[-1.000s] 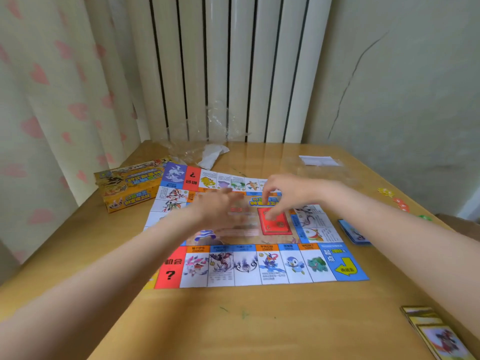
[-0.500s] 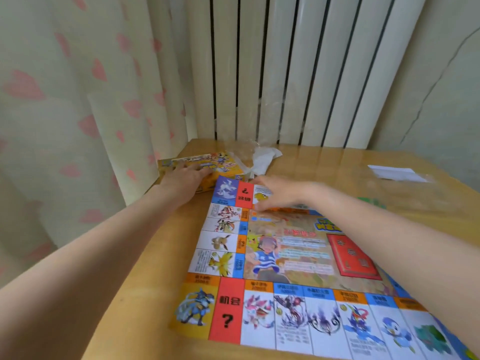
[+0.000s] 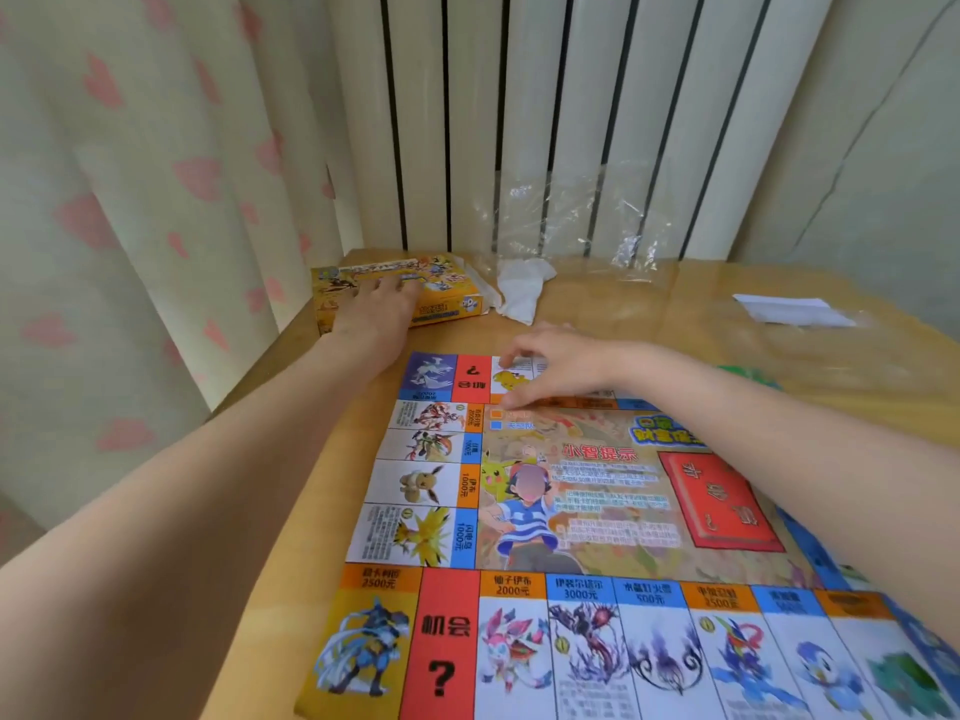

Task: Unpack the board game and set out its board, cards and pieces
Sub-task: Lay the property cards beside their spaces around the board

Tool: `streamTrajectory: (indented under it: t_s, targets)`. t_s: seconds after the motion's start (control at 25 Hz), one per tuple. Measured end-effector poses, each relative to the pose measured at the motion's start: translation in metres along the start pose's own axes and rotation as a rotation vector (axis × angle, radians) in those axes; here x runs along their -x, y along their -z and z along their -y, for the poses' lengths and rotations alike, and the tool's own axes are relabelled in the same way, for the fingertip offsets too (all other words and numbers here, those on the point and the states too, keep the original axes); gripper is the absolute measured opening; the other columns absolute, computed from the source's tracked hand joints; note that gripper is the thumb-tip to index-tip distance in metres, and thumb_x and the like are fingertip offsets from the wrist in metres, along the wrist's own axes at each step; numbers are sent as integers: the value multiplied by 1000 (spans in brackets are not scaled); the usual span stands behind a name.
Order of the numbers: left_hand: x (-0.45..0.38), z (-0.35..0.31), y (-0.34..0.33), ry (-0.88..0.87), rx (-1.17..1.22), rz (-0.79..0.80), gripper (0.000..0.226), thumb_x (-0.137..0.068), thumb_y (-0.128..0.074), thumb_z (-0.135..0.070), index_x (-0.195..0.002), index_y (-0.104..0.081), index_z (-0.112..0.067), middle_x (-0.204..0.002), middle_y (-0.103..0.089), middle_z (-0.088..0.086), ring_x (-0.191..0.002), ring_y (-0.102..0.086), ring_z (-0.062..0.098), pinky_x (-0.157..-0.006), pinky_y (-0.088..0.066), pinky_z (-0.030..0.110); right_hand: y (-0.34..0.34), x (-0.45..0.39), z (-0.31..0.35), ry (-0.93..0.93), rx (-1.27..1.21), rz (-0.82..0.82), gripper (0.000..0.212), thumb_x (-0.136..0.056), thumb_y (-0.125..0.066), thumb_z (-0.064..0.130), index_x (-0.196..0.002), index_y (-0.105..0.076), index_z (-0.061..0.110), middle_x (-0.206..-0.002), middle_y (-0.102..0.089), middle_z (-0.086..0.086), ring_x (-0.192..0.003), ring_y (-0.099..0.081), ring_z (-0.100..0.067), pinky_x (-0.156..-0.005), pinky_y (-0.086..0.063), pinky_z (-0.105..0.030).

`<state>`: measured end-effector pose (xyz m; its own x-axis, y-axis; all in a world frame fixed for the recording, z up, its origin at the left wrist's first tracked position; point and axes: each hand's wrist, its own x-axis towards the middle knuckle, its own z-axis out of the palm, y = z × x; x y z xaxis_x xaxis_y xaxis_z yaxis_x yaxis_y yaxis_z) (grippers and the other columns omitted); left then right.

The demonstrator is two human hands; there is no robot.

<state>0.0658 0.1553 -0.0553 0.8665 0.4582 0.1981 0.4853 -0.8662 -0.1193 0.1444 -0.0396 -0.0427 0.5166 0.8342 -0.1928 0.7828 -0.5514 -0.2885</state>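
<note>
the left hand [image 3: 382,298] is laid flat, fingers spread, on the yellow game box [image 3: 452,298] at the table's [image 3: 597,293] far left corner, probably to draw it closer; nothing is gripped. the right hand [image 3: 561,368], fingers loosely curled and empty, pins the flat, brightly printed paper board [image 3: 441,511] near its far left corner.

Game board [image 3: 571,511], legible print:
- red corner square, near edge: "机会" over "?"; the far red square carries the same, upside down
- near row price bands: "2500元", "2000元", "3000元", "500元"
- left column squares: "1000元" on at least three
- centre panel heading: "小智提示"; smaller text beneath too blurred to read

Yellow box [image 3: 447,298]: print illegible.
</note>
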Motion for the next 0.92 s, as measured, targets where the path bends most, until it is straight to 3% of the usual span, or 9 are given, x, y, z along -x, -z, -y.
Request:
streamTrajectory:
  t_s: [0.32,0.44,0.52,0.64,0.76,0.92]
  targets:
    - [70,-79,56,-309,68,-58,57,-86,-44,-2,-140,-33,-19,-142,-36,10,-131,-33,31,-105,-27,46,37,105,-17,-90,118,-24,37,-90,-59,23,-125,-53,11,-128,-53,-10,-117,-51,-23,-92,-39,-24]
    - [107,-122,74,-411,119,-78,53,-89,-49,-17,-140,-34,-22,-140,-40,8,-128,-38,29,-102,-29,42,50,168,-42,-165,140,-40,32,-89,-60,19,-119,-57,10,-119,-59,-10,-109,-56,-24,-92,-43,-28]
    - [131,-150,79,-449,239,32,60,-90,-54,-35,-142,-30,-21,-142,-39,8,-129,-39,28,-103,-31,42,51,204,-62,-220,150,-31,30,-88,-61,16,-117,-59,9,-117,-62,-10,-107,-58,-24,-95,-45,-33]
    - [161,-185,76,-455,276,384,103,-74,-56,-68,-150,-4,-21,-155,-17,7,-142,-19,29,-113,-22,46,41,247,-90,-300,113,1,34,-86,-63,12,-119,-57,8,-122,-60,-11,-112,-56,-23,-94,-44,-27]
    - [174,-198,74,-436,79,507,119,-69,-55,-75,-148,16,-21,-158,4,10,-145,0,34,-113,-13,50,26,276,-101,-361,96,3,46,-83,-68,21,-126,-50,16,-129,-47,0,-120,-47,-20,-79,-45,-11]
    - [168,-194,78,-381,82,618,124,-66,-56,-76,-144,26,-24,-157,9,11,-145,-8,32,-112,-19,50,5,286,-94,-277,56,-11,65,-80,-70,33,-136,-39,23,-142,-39,3,-128,-38,-16,-97,-32,-22]
